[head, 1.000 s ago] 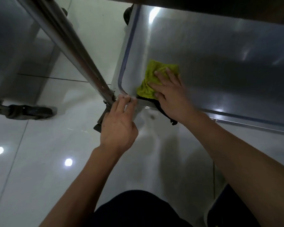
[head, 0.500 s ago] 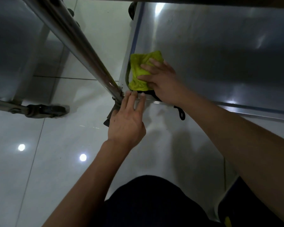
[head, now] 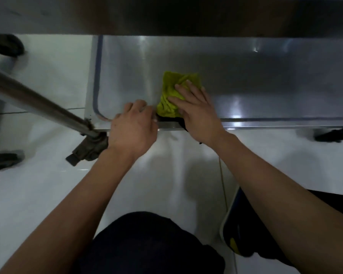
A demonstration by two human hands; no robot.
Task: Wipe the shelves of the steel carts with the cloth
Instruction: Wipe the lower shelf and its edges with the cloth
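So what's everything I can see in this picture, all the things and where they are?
cloth: one, yellow-green, flat on the lower shelf near its front edge, under the right hand.
lower shelf: one, steel grey, across the middle.
upper shelf: one, steel grey, along the top.
cart post: one, steel, slanting in from the left to the shelf corner.
caster wheels: four in view, black, two far left, one below the corner, one far right.
floor: white glossy tiles.
left hand: grips the shelf's front rim.
right hand: fingers straight, pressing the cloth.
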